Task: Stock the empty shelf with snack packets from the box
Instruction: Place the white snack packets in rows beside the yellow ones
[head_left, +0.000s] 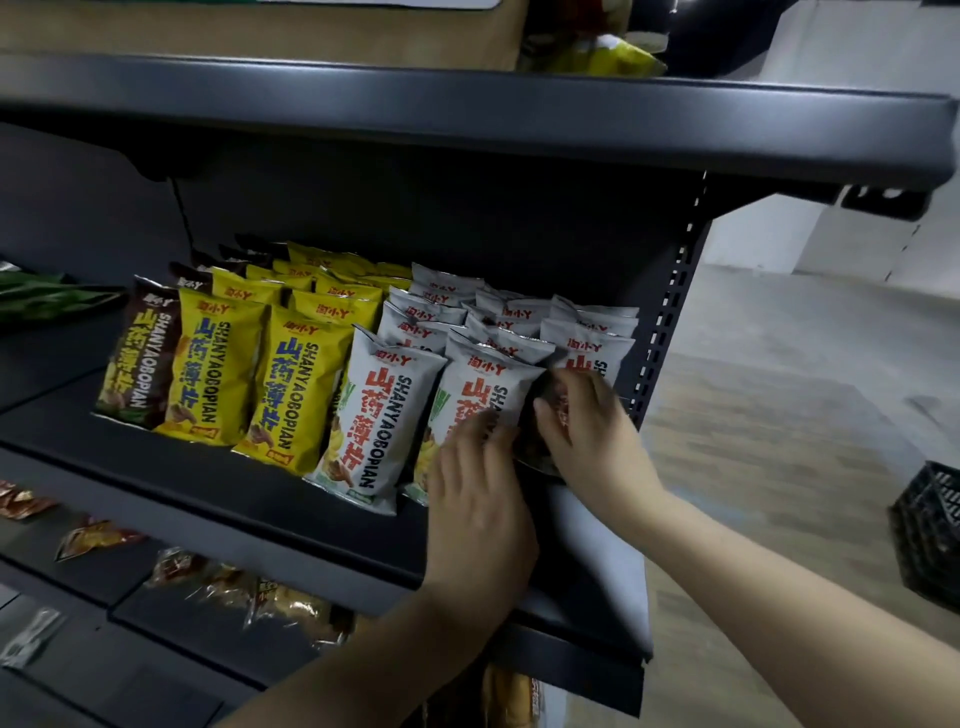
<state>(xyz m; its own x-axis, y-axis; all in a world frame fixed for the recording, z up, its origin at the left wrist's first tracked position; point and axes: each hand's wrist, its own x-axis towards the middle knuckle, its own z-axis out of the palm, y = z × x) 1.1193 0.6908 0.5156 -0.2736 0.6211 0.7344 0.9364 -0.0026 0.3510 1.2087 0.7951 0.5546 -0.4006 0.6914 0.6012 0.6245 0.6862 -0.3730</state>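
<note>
The dark metal shelf (218, 488) holds rows of upright snack packets: brown ones (143, 358) at the left, yellow ones (296, 384) in the middle, white ones (379, 410) to the right. My left hand (480, 499) lies flat against the front white packet (488, 389) of the second white row. My right hand (587, 421) presses on a packet (540, 447) at the shelf's right end, in front of another white packet (587, 348). The pressed packet is mostly hidden by my fingers. The box is not in view.
Another shelf board (519, 119) hangs close above. Below, a lower shelf (156, 613) carries loose orange and clear packets. A green packet (47, 301) lies far left. A black crate (930, 535) stands on the floor at the right, beyond the perforated upright (670, 306).
</note>
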